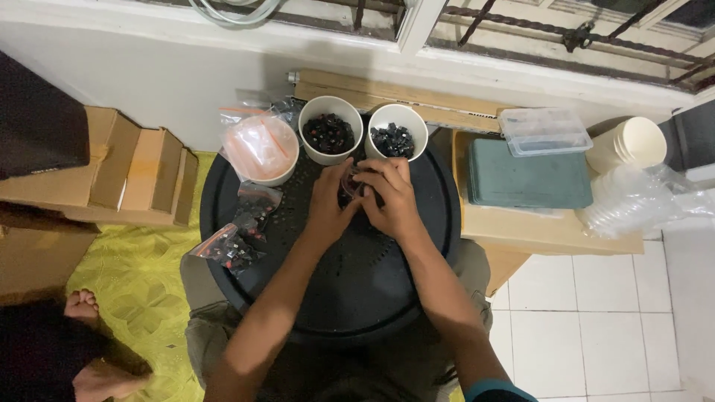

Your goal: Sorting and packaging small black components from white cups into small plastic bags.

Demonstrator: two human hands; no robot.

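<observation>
Nearest the head camera: two bare forearms reaching up from the bottom edge over a round black tabletop [357,290] resting across the lap. Left hand [330,205] and right hand [391,199] pressed together near the far side of that tabletop, grip of both closed around one small dark item [350,186], mostly hidden by the fingers, exact kind impossible to tell. Just beyond the hands, two white cups side by side: left cup [330,128] filled with small dark and reddish parts, right cup [398,130] filled with small dark parts. To their left, a white bowl [261,152] covered by a clear pinkish bag. Nearer on the left rim, small clear bags of dark parts [238,231]. Right of the tabletop, a green tray [529,179] on a tan box, with a clear plastic container [545,131] at its far edge and stacked white cups [633,143] beyond. Far left, cardboard boxes [141,175] on a yellow cloth [134,290].
</observation>
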